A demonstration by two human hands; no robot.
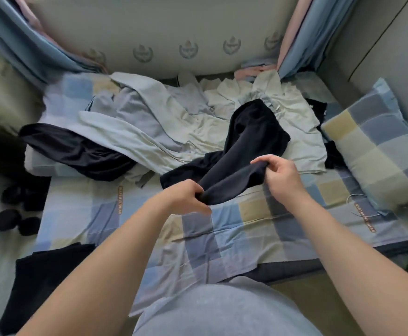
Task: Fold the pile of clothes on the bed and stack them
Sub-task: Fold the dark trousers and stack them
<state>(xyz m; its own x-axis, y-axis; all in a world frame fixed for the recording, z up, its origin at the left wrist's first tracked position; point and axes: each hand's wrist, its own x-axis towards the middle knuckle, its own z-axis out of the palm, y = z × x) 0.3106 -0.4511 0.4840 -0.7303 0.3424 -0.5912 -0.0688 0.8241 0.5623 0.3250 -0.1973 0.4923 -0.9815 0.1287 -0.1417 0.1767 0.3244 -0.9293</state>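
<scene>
The person's grey-blue top is closest in, with both bare forearms reaching out over the bed. The left grip is closed round the near end of a dark navy garment, fingers bunched into the cloth. The right grip pinches the same edge a little further along, thumb and fingers curled over it. Between the two grips the cloth is held up off the checked sheet. Beyond them the rest of it trails across the pile of clothes, a rumpled spread of pale grey and cream pieces lying past both grips toward the wall. Left of the left grip, a black garment droops from the pile's edge. Right of the right grip sits a checked pillow, with another black piece just beside it. Nearer than the left grip and off to its left, a flat dark cloth lies by the bed's near corner. Blue curtains hang at the far corners.
</scene>
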